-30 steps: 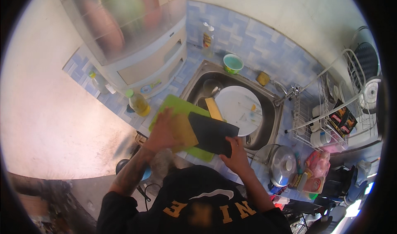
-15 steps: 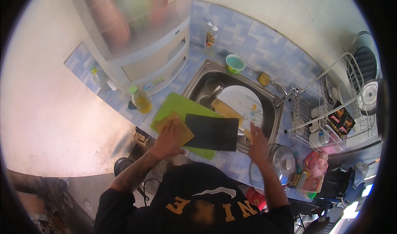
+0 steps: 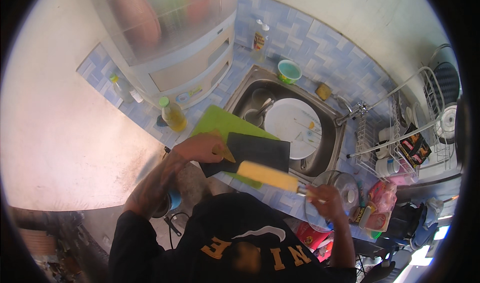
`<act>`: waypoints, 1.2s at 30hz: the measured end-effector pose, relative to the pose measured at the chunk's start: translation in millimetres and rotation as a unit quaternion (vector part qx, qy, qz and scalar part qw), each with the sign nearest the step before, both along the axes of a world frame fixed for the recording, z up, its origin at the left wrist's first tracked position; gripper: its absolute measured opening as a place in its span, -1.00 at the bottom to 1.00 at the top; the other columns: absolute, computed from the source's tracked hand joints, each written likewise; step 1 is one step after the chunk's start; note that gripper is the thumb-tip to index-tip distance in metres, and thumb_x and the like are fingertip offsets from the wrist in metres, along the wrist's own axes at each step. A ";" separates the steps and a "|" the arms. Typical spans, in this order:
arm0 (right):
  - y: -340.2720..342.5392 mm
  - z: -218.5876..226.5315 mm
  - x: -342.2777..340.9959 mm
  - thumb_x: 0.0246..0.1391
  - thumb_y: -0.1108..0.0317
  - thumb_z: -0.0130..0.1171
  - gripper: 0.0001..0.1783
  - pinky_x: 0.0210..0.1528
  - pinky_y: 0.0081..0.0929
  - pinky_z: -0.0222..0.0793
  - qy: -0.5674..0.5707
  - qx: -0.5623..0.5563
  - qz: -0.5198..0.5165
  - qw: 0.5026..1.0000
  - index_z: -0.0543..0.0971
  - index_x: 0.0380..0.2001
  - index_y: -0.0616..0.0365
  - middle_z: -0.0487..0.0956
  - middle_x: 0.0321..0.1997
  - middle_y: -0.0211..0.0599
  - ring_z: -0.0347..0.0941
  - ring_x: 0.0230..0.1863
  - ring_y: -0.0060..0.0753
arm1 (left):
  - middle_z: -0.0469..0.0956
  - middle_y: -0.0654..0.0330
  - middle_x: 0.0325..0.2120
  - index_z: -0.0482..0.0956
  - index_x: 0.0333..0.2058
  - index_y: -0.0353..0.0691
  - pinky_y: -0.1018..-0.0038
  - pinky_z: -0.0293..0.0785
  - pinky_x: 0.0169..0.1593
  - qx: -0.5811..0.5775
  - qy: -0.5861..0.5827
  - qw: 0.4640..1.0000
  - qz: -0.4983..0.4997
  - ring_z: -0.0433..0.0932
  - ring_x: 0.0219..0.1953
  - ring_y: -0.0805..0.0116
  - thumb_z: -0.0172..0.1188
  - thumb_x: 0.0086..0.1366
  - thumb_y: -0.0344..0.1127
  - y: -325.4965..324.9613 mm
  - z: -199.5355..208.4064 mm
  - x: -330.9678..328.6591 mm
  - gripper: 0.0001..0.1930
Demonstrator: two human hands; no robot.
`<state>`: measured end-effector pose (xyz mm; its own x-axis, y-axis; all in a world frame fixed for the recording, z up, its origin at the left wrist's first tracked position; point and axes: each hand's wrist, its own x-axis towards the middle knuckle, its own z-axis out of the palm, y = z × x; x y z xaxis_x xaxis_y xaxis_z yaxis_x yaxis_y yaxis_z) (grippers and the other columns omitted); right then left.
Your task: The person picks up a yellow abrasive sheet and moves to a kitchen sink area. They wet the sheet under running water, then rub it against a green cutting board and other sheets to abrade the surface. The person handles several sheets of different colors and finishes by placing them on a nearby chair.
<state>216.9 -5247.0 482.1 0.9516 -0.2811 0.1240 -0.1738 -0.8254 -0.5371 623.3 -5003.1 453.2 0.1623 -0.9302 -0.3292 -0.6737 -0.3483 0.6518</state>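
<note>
The sheet (image 3: 262,150) lies on the chopping board (image 3: 220,117), front-left of the sink (image 3: 329,155), which holds a plate (image 3: 286,120). Over the sheet are a paper (image 3: 227,155) in the left fingers (image 3: 216,152) and, nearer its right edge, the knife (image 3: 267,176) in the right fingers (image 3: 316,193). Bottle (image 3: 173,117) left of the board; bowl (image 3: 290,78) and sponge (image 3: 324,91) behind the sink; rack (image 3: 377,147) to its right.

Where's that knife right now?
In the head view, the knife is in the right hand, below and right of centre, its tip overlapping the dark sheet.
</note>
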 end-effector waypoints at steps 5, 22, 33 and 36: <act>35.9 -30.0 25.0 0.02 0.25 0.43 -0.59 -0.23 -0.22 0.31 0.023 -0.012 0.023 0.999 0.72 -0.01 -0.02 0.60 -0.45 -0.36 0.53 -0.35 -0.22 | 0.60 -0.03 -0.07 0.67 -0.07 -0.21 0.19 0.52 0.07 -0.023 -0.003 1.000 0.017 0.60 -0.01 -0.06 0.34 0.18 -0.08 3.8 -11.4 -5.8 -0.58; 89.8 -112.2 66.2 0.04 0.37 0.40 -0.49 -0.30 -0.25 0.47 -0.046 -0.080 -0.030 0.995 0.66 0.12 -0.16 0.54 -0.19 -0.24 0.54 -0.30 -0.20 | 0.03 -0.39 0.41 0.09 0.39 -0.55 -0.19 -0.13 0.48 -0.152 -0.339 0.886 0.276 -0.05 0.49 -0.36 0.10 0.37 0.07 -10.1 -122.1 -64.0 -0.12; 66.5 -107.8 56.2 0.06 0.40 0.31 -0.46 -0.21 -0.25 0.55 0.042 -0.099 0.000 0.994 0.63 0.15 -0.22 0.55 -0.11 -0.20 0.58 -0.17 -0.11 | 0.01 -0.42 0.41 0.03 0.40 -0.57 -0.19 -0.18 0.49 -0.136 -0.312 0.903 0.261 -0.07 0.49 -0.38 0.08 0.38 0.10 -11.1 -114.2 -68.3 -0.09; 62.9 -86.5 42.8 0.05 0.40 0.30 -0.45 -0.19 -0.24 0.56 0.073 -0.061 0.012 0.995 0.63 0.16 -0.24 0.56 -0.09 -0.19 0.58 -0.14 -0.08 | 0.03 -0.39 0.41 0.05 0.40 -0.56 -0.15 -0.17 0.50 -0.151 -0.309 0.913 0.221 -0.06 0.50 -0.33 0.13 0.35 0.10 -5.3 -113.1 -60.9 -0.07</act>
